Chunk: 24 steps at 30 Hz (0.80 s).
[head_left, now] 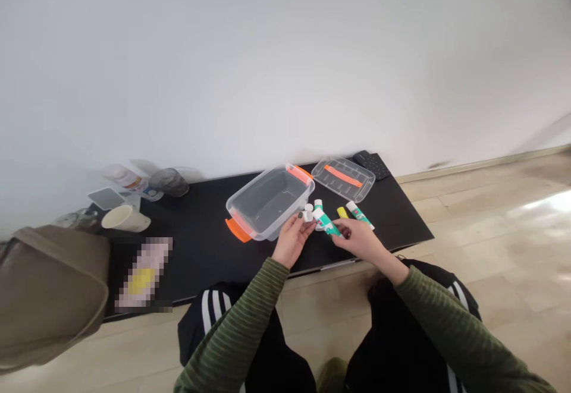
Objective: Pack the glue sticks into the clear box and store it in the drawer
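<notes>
My right hand (359, 239) grips a green-and-white glue stick (326, 223), tilted with its white end toward my left hand. Pinched in the fingers of my left hand (292, 241) is a small white cap (307, 216), close to that end. Just behind them stand another white-topped glue stick (318, 204) and a further white piece (308, 207), partly hidden. To the right of these lie a yellow object (342, 211), partly covered by my right hand, and a green-and-white glue stick (360, 214). Left of my hands sits a clear plastic box (272, 200) with orange latches, its lid off.
The clear lid (343, 179) with an orange handle lies behind, beside a black keypad-like object (375, 165). Leftward on the black table (200, 262) are a paper cup (126, 219), a glass (169, 183), a bottle (127, 179) and a blurred-out item (145, 274). A brown bag (53, 292) stands at far left.
</notes>
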Each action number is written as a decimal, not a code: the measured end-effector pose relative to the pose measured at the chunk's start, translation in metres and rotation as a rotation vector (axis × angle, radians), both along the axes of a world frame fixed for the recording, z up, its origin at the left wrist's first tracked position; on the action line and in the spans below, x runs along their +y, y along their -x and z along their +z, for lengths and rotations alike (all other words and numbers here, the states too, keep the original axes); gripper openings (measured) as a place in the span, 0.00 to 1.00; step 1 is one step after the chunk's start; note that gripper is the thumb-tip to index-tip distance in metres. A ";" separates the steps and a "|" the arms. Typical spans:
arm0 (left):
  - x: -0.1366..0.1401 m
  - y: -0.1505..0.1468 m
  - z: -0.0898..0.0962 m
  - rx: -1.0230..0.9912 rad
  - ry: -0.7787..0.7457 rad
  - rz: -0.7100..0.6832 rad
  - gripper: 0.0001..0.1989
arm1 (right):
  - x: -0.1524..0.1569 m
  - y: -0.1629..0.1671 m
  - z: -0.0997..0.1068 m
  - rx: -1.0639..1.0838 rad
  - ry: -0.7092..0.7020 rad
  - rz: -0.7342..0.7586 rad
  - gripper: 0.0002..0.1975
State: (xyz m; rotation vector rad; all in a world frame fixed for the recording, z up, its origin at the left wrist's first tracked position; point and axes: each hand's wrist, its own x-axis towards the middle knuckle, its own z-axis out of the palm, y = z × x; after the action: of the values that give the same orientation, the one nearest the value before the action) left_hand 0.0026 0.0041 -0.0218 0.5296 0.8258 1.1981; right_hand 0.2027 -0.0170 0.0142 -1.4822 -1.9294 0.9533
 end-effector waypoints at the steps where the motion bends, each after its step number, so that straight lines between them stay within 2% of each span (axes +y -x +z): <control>1: -0.001 0.000 0.001 0.001 0.003 -0.006 0.13 | -0.003 0.000 -0.001 0.012 -0.009 0.027 0.14; 7: -0.004 -0.002 0.003 0.050 -0.002 -0.047 0.16 | -0.007 -0.009 -0.005 -0.073 -0.162 0.060 0.14; 14: -0.003 0.000 0.006 0.114 -0.011 -0.016 0.18 | -0.009 -0.015 -0.007 -0.152 -0.223 0.019 0.17; 24: -0.006 -0.003 0.003 0.114 0.006 -0.040 0.19 | -0.009 -0.015 -0.016 -0.163 -0.307 0.072 0.17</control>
State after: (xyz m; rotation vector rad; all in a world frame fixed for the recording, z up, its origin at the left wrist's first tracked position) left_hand 0.0056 -0.0023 -0.0189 0.6119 0.9112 1.1364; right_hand 0.2176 -0.0256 -0.0015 -1.3528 -2.1449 0.5464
